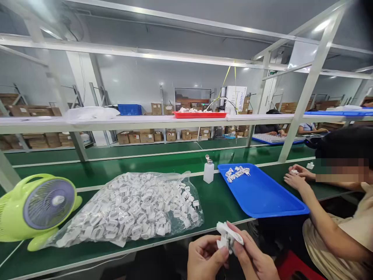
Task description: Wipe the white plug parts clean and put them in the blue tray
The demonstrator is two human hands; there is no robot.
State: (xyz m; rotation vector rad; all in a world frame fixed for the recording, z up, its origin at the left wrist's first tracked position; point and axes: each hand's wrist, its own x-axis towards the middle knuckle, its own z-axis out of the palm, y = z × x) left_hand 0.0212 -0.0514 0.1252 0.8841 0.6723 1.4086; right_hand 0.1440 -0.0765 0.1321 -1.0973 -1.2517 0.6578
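Observation:
My left hand [205, 256] and my right hand [253, 254] come together just in front of the table's near edge. Between them is a small white plastic plug piece [230, 245], mostly covered by fingers and a crumpled white cloth [223, 228]. My left thumb and fingers pinch the plug piece from the left. The fingers of my right hand are closed on the cloth, pressing it against the piece. A clear plastic bag [125, 206] heaped with similar white pieces lies left of my hands. Beyond them sits a blue tray [262, 198] with several pieces at its far-left corner.
A white pump bottle [208, 172] stands between bag and tray. At far left is a green fan [43, 206]. A co-worker [340, 217] sits at right, handling a small white item. Above the green table, a shelf [145, 121] carries a red tray [199, 115].

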